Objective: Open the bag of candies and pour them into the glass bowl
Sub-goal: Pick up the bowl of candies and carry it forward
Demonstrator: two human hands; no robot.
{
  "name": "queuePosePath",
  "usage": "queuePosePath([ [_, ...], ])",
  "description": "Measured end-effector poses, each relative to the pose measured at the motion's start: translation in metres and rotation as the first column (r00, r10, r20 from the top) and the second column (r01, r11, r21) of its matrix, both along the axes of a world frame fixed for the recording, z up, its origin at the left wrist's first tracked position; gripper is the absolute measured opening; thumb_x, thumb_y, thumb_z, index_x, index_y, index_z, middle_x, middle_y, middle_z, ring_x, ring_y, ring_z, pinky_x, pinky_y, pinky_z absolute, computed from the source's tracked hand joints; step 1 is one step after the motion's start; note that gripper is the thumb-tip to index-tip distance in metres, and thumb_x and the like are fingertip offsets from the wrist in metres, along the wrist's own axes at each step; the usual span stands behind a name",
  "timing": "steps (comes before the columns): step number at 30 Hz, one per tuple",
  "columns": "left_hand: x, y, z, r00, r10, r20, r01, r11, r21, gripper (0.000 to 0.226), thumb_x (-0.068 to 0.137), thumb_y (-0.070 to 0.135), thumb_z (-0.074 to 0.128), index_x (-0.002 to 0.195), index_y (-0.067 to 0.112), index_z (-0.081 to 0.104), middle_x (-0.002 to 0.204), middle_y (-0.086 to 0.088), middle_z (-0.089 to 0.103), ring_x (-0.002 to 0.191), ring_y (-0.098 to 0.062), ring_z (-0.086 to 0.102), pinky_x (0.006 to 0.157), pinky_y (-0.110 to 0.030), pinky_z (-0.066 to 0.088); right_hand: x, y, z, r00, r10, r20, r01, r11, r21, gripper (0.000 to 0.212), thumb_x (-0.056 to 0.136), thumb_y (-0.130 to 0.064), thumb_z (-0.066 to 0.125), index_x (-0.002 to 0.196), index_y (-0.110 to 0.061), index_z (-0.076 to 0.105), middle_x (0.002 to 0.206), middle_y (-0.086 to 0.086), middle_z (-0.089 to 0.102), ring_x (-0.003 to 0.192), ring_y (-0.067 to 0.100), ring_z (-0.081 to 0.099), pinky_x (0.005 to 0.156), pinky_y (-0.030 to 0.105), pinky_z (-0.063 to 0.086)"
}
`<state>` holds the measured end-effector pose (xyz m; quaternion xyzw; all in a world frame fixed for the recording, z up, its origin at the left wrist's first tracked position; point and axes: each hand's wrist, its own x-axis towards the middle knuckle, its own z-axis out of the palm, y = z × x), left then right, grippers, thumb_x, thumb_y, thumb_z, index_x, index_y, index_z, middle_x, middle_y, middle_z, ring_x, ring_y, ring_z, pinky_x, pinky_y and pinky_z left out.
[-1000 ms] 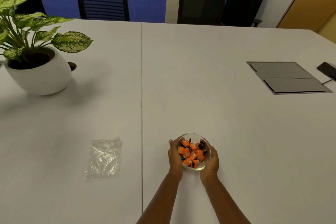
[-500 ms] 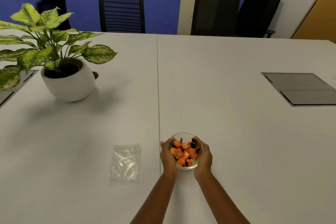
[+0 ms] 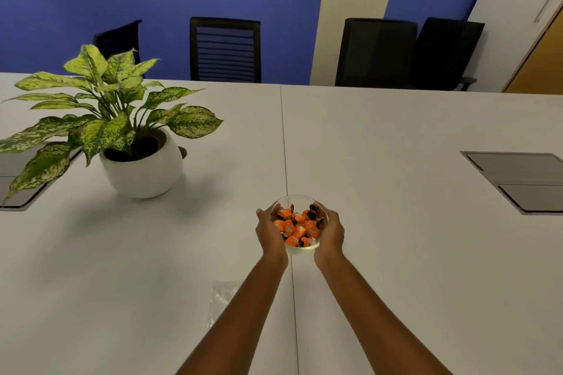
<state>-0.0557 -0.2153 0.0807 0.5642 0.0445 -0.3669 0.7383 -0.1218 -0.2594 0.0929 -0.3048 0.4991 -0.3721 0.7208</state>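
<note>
A small glass bowl point(image 3: 300, 198) sits in the middle of the white table point(image 3: 396, 253), filled with several orange and black wrapped candies point(image 3: 297, 225). My left hand point(image 3: 269, 233) cups the bowl's left side and my right hand point(image 3: 332, 233) cups its right side. The clear plastic bag point(image 3: 221, 295) lies flat and empty on the table near me, left of the seam, partly hidden behind my left forearm.
A leafy plant in a round white pot point(image 3: 143, 170) stands at the left. Grey cable hatches are set into the table at the right point(image 3: 518, 181) and far left point(image 3: 18, 189). Black chairs point(image 3: 225, 49) line the far edge before a blue wall.
My view has tilted up and shifted, so the plant and chairs sit lower and more central. Both hands have carried the bowl farther from me; the bag now lies behind my left forearm.
</note>
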Motion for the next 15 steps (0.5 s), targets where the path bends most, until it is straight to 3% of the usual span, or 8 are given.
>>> queuePosePath([
  [15, 0.105, -0.122, 0.004, 0.998, -0.021, 0.056, 0.021, 1.0, 0.002, 0.053, 0.097, 0.035, 0.017, 0.112, 0.009, 0.061, 0.121, -0.019, 0.061, 0.1, -0.029, 0.056, 0.088, -0.038, 0.042, 0.105, -0.124, -0.004, 0.999, -0.035, -0.009, 0.034, 0.999, -0.033, 0.029, 0.087, -0.021, 0.043, 0.066, -0.017, 0.063, 0.071, 0.007, 0.063, 0.066, 0.022, 0.058, 0.062, 0.029, 0.047],
])
